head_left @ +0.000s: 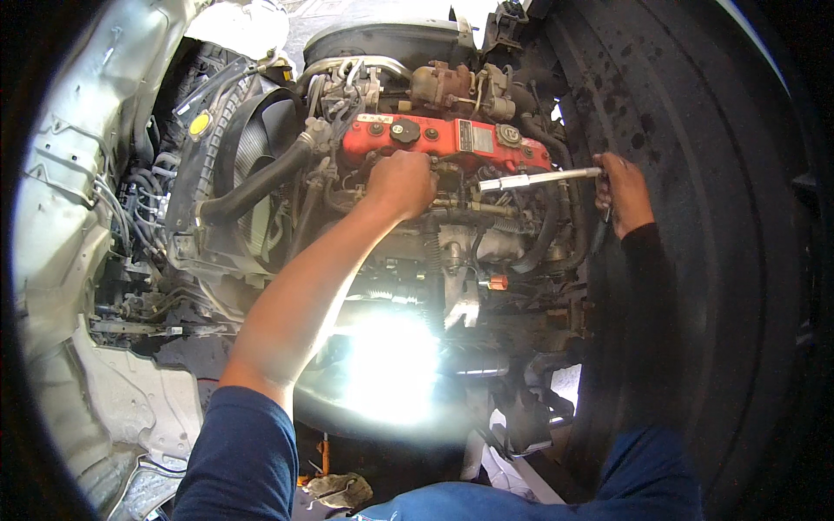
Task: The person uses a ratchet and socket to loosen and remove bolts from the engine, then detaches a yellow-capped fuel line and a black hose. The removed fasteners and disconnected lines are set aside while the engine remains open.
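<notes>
My left hand (401,182) is closed just below the black cap (404,130) on the red engine cover (473,130); what its fingers hold is hidden. My right hand (624,193) is closed on the right end of a long pale metal bar tool (539,178), held level at the cover's right. The tool's left end lies over the hoses and pipes (469,207) beside my left hand. A thin dark item also hangs below my right fingers, too small to name.
A radiator fan (269,148) and thick hose (261,182) fill the left, beside pale body metal (61,217). A dark panel (712,217) walls the right. Below, glare hides part of the engine bay; an orange-handled tool (324,453) and a tan cloth-like item (339,491) lie lower.
</notes>
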{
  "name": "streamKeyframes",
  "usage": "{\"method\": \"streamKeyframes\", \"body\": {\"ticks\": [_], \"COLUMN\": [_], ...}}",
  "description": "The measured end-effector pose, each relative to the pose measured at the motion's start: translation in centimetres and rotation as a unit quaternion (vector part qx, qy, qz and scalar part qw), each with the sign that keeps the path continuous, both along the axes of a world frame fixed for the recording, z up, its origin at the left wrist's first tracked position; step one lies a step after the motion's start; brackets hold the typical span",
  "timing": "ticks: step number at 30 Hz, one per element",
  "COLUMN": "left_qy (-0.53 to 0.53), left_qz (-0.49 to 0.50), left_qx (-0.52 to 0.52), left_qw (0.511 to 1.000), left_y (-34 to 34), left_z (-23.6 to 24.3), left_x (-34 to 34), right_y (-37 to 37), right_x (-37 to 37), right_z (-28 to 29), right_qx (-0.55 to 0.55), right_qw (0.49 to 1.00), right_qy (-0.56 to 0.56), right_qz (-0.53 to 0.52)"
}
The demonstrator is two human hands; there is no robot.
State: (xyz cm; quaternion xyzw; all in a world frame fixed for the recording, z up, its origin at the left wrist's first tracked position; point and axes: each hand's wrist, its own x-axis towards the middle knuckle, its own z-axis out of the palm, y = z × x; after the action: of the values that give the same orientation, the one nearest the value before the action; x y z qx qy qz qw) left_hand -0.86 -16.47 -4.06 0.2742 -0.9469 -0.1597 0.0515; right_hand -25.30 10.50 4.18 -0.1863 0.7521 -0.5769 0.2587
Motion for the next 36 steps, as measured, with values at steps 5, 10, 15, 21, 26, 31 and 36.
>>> {"method": "streamKeyframes", "body": {"ticks": [5, 10, 15, 21, 26, 31, 36], "left_qy": [-0.058, -0.173, -0.304, -0.358, -0.347, -0.325, -0.276], "left_qz": [-0.016, -0.118, -0.287, -0.303, -0.248, -0.318, -0.177], "left_qx": [0.031, 0.051, 0.047, 0.138, 0.140, 0.057, 0.140], "left_qw": [0.998, 0.977, 0.907, 0.872, 0.894, 0.889, 0.934], "left_y": [-0.6, -2.3, -4.2, -5.7, -5.8, -5.9, -4.6], "left_z": [0.9, 1.2, -0.1, -1.8, -2.6, -2.3, -0.4], "left_x": [-0.4, -1.9, -5.4, -7.8, -7.0, -6.2, -5.5], "right_y": [1.9, 5.1, 9.7, 14.3, 16.4, 18.2, 19.7], "right_x": [2.9, 7.3, 15.2, 22.4, 24.4, 23.5, 25.3], "right_z": [-1.2, -1.6, -2.8, -5.0, -6.1, -5.8, -5.6], "right_qx": [0.016, 0.010, 0.027, -0.035, 0.014, 0.009, 0.081], "right_qw": [0.998, 0.996, 0.977, 0.986, 0.975, 0.961, 0.983], "right_qy": [0.009, 0.009, 0.100, 0.095, 0.218, 0.274, 0.161], "right_qz": [-0.052, -0.090, -0.184, -0.129, 0.025, 0.043, -0.033]}}
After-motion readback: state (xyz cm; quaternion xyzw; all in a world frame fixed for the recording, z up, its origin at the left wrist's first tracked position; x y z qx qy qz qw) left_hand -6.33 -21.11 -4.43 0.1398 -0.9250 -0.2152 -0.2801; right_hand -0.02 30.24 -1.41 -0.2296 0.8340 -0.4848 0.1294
